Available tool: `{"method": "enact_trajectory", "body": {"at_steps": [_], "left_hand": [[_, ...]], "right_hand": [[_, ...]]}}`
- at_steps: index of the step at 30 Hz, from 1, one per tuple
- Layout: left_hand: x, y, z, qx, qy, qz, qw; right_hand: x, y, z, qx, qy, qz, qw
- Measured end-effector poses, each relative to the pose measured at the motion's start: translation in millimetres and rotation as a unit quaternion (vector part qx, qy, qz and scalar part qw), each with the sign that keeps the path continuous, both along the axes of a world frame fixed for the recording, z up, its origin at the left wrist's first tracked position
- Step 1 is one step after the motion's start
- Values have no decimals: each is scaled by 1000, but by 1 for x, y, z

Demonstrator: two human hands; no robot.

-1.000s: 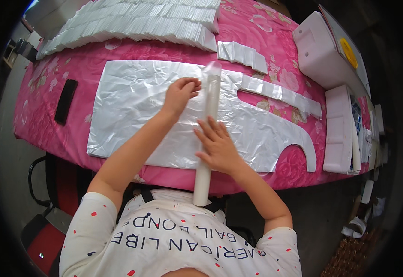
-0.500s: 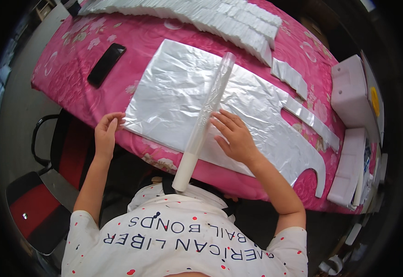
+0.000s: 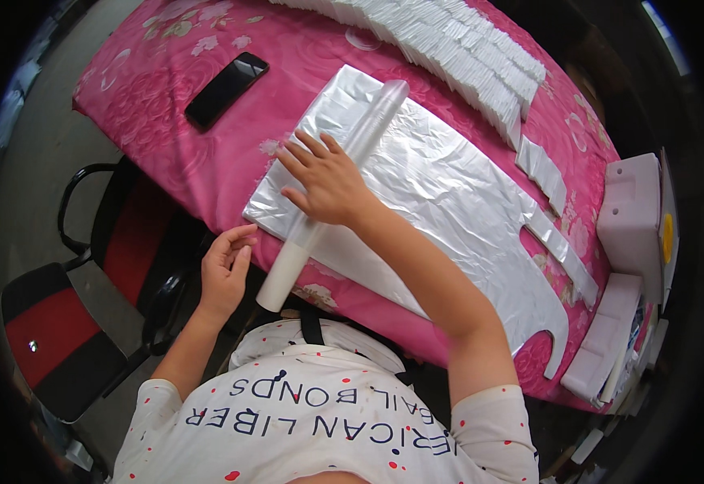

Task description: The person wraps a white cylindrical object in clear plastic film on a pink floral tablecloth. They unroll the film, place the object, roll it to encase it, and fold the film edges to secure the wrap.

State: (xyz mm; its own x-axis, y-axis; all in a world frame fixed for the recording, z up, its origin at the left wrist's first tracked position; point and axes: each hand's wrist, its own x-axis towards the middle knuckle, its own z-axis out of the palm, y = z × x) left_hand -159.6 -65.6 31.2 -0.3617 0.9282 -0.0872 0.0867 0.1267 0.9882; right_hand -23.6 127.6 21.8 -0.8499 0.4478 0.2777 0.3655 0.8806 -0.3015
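A flat stack of shiny silvery-white plastic carrier bags (image 3: 449, 194) lies across the table, its handle cut-outs at the right. Slantwise over its left part rests a long pale tube (image 3: 286, 270) with clear film about it; its near end juts past the table edge. My right hand (image 3: 324, 181) lies over the tube and the bags, fingers spread and pointing left. Close by the stack's near left corner, my left hand (image 3: 227, 270) has its fingers loosely bent and thumb apart, with nothing seen in it.
A pink flowered cloth (image 3: 146, 105) covers the table. A black phone (image 3: 227, 90) lies at the left. Long rows of folded white bundles (image 3: 465, 60) line the far side. White foam boxes (image 3: 630, 202) stand at the right. Red and black chairs (image 3: 54, 343) are at the left.
The tube has shifted left over the bag stack. My right hand has moved left from beside the tube to lie across it. The whole view has also turned somewhat.
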Motion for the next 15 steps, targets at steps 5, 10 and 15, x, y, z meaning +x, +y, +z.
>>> {"method": "enact_trajectory", "body": {"at_steps": [5, 10, 15], "left_hand": [[12, 4, 11, -32, 409, -67, 910], [18, 6, 4, -164, 351, -78, 919], [16, 0, 7, -150, 69, -139, 976]], "right_hand": [[-64, 7, -4, -12, 153, -169, 974], [-60, 2, -5, -38, 243, -337, 909], [-27, -18, -22, -300, 409, -363, 782]]}}
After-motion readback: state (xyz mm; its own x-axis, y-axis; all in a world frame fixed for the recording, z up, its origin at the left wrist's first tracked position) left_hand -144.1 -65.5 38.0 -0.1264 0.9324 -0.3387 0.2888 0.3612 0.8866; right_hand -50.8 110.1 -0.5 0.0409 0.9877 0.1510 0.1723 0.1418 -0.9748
